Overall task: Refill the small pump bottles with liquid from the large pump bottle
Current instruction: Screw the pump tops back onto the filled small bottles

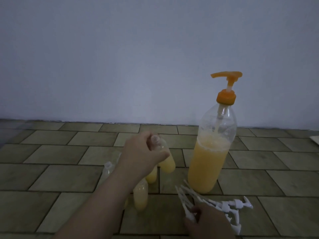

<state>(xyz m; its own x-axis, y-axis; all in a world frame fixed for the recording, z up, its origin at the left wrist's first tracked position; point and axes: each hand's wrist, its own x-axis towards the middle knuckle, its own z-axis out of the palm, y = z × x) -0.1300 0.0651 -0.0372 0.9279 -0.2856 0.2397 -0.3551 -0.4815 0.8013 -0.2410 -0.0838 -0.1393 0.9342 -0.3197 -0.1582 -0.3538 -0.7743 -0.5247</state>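
A large clear bottle (209, 159) with an orange pump head stands upright on the tiled surface, about half full of yellow liquid. My left hand (143, 154) grips a small uncapped bottle (165, 161) holding yellow liquid, tilted and lifted just left of the large bottle. Two more small filled bottles (140, 197) stand below my left wrist, partly hidden by the forearm. An uncapped small bottle (107, 169) stands left of the arm. My right hand (207, 223) pinches one white pump top (189, 215) from a loose pile (229, 207) in front of the large bottle.
The surface is a brick-patterned tile covering (60, 178) that meets a plain pale wall (120, 57) at the back. A pale flat object (315, 139) shows at the right edge.
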